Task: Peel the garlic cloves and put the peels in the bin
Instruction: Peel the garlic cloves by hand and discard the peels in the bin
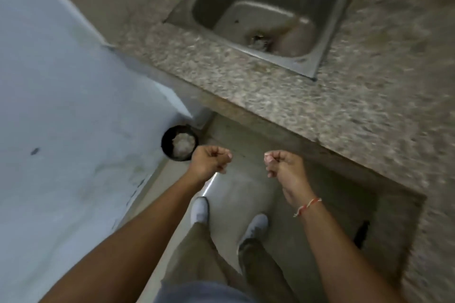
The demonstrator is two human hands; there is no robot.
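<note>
Bin [179, 142]: small, round, dark, standing on the floor in the corner where the pale wall [61, 106] meets the counter's end. Pale crumpled matter lies inside; whether peels or other waste cannot be told. Mouth faces up and is uncovered.

Left hand [209, 162]: fingers curled inward into a loose fist, thumb toward the fingertips. It appears just to the right of the bin's rim and overlaps it in this view, though likely held well above it. Whether peels are enclosed cannot be told; nothing shows between the fingers.

Right hand [283, 163]: likewise curled, fingertips bunched against the thumb, a red-and-white thread [307, 206] on the wrist. It lies well to the right of the bin, with the left hand between. Contents cannot be told.

Deciding relation: the bin lies left and slightly ahead of both hands; the left hand is much the nearer. Judged, a short shift leftward would put it over the mouth before opening.

Garlic cloves: none visible.

Surroundings: speckled stone counter [270, 96] ahead and to the right of the hands, with a steel sink [317, 56] set in it and debris at its drain. Grey shoes [199, 209] on the floor below the hands. Nothing visible stands between hands and bin.
</note>
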